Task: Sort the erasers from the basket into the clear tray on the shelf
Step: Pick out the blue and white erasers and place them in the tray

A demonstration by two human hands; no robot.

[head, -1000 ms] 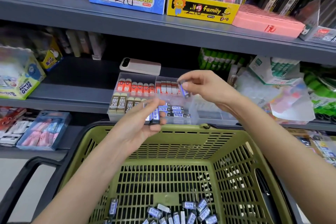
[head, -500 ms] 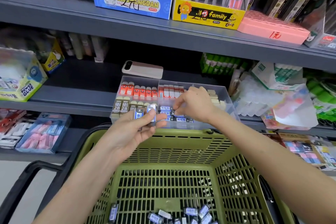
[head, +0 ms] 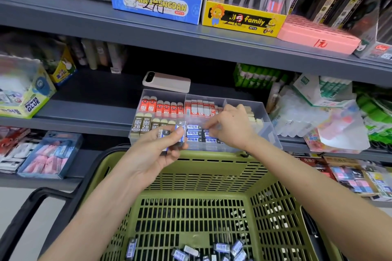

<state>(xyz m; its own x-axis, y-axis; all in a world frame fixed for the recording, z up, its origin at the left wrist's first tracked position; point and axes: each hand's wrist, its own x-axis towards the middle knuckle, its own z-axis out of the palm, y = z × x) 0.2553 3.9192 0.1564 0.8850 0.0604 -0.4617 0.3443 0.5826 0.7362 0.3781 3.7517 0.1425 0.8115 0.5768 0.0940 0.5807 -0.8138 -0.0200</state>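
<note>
Erasers (head: 180, 133) stand upright, pinched in my left hand (head: 152, 154), just left of my right hand (head: 233, 129), which is inside the clear tray (head: 269, 125); I cannot tell its grip.

— From where does the view look?
— From the person's head, aimed forward and down. The basket (head: 212, 167) sits close under the lens and fills the lower half, with both forearms running up from the bottom corners.
— What does it face?
— The shelf (head: 95, 99), head-on, near enough that print shows on the erasers (head: 181, 131) gripped in the left hand (head: 152, 154). The right hand (head: 233, 127) sits over the tray (head: 265, 112), about mid-frame.
— Is the picture true?
— It is wide-angle, so the shelf edges bow and the sides blur.
— Is there overlap with another view?
— This is the sole view.
</note>
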